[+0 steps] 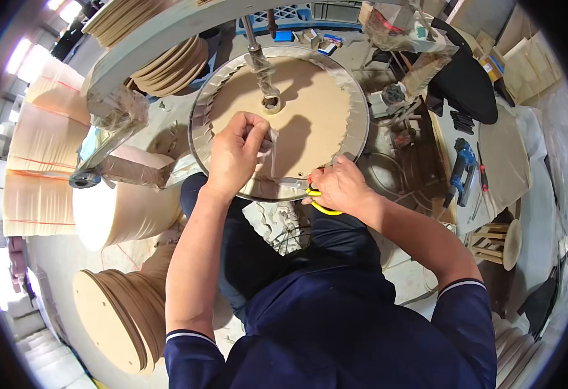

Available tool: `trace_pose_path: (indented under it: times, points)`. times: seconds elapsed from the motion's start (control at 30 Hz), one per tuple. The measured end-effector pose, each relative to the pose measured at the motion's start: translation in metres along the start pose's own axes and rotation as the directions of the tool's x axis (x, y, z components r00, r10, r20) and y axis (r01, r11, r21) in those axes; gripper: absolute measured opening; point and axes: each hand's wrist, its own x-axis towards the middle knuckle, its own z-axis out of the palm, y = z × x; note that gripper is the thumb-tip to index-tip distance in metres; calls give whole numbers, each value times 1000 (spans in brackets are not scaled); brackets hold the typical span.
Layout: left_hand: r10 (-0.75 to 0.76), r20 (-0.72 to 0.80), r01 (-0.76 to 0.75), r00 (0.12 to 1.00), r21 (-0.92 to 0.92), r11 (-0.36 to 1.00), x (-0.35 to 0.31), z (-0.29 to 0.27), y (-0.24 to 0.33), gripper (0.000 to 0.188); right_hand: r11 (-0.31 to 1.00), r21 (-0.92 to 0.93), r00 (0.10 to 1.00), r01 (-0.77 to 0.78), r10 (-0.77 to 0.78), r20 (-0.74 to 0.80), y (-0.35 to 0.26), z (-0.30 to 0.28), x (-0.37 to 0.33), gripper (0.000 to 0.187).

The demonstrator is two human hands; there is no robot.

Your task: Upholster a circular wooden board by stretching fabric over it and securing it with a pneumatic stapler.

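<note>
While pinching one pale strip (273, 154) in a closed left hand (238, 148), gripped one pair of yellow-handled scissors (312, 192) in a curled right hand (343, 183) at one round board's (324, 107) rim.

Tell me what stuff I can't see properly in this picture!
In the head view:
- Part of the scissors: the right hand covers some of the handles.
- The pinched end of the pale strip: hidden by fingers of the left hand.
- The underside of the round board: the board itself hides it.
- The top of the upper-left board stack: cut off by the picture's top edge.
</note>
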Motion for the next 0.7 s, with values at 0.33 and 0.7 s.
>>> trace_pose_path:
  times: [0.33, 0.7]
  points:
    - [52, -161, -73, 986, -128, 989, 17, -20, 21, 19, 1000, 11, 1000, -13, 13, 27, -25, -10, 13, 66]
    - [77, -251, -128, 965, -195, 972, 23, -36, 27, 19, 998, 28, 989, -59, 55, 139, -51, -10, 34, 69]
